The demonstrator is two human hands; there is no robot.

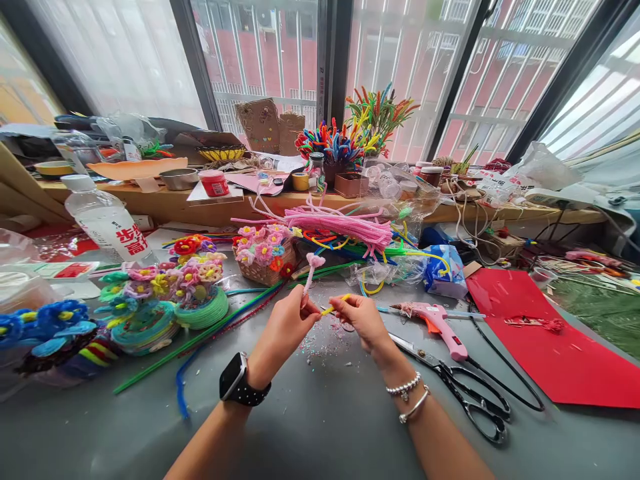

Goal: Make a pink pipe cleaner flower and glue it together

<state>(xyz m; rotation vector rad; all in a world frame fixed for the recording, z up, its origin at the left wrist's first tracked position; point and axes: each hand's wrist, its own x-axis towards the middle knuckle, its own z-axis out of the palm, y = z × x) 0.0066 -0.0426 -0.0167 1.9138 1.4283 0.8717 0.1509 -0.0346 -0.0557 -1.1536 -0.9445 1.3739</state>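
Observation:
Between thumb and fingers, my left hand is closed on a pale pink pipe cleaner, whose looped top sticks up above the knuckles. My right hand pinches a short yellow pipe cleaner. The yellow piece spans the small gap to my left fingertips; whether they grip its end too, I cannot tell. Both hands hover over the grey table, above scattered glitter bits. A pink glue gun and black-handled scissors lie right of my right hand.
Pipe-cleaner flower pots stand at left, near a plastic bottle. Behind my hands are a flower basket and a pink pipe-cleaner bundle. Red card lies at right. A cluttered ledge runs below the windows.

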